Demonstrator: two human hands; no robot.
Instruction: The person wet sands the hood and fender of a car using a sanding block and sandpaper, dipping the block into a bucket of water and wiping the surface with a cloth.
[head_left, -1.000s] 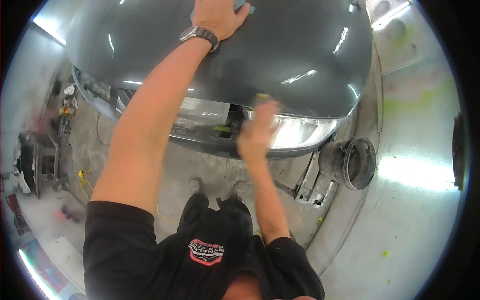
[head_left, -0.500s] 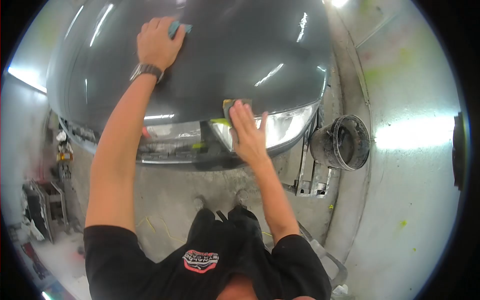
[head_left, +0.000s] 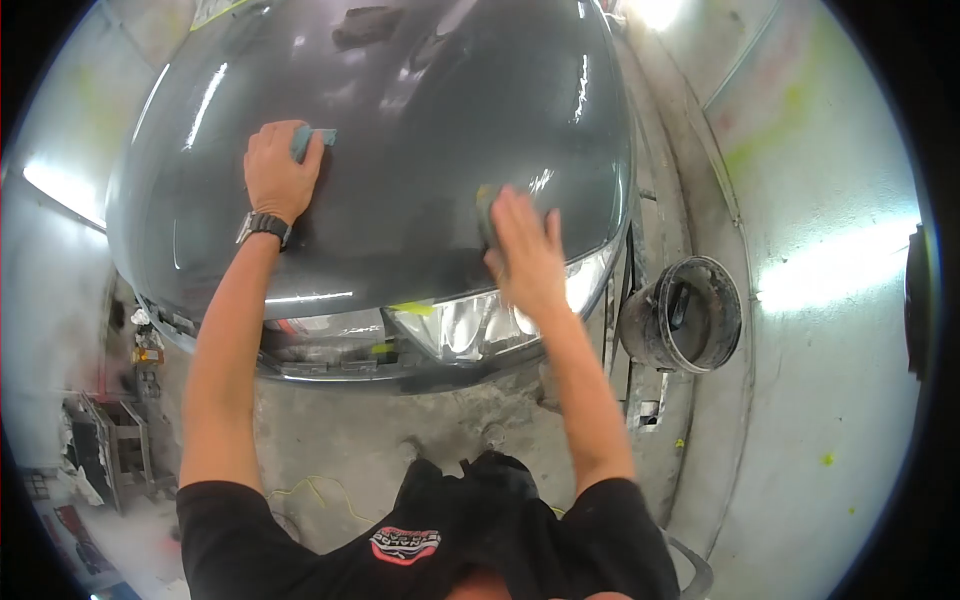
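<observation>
A dark, shiny car hood [head_left: 400, 200] fills the space in front of me. My left hand [head_left: 276, 178] rests on its left part, fingers closed round a light blue cloth [head_left: 305, 142]. Near the hood's front right, my right hand [head_left: 530, 250] is slightly blurred. Under its palm and fingers is a dark sanding pad [head_left: 486, 210] with a yellowish corner, mostly covered by the hand and held against the hood. Just in front of that hand is the clear headlight [head_left: 465, 325], with a strip of yellow-green tape [head_left: 412, 309] at its inner corner.
A dirty bucket [head_left: 645, 325] lies tilted at the right, beside a metal frame [head_left: 650, 410] on the floor. A pale wall [head_left: 830, 370] runs along the right. At the lower left stands a small metal stand [head_left: 125, 440]. A yellow cord [head_left: 320, 490] crosses the floor.
My right hand has moved with the pad from the hood's edge above the headlight farther onto the hood. The view has shifted, showing more of the hood. My left hand still holds the cloth.
</observation>
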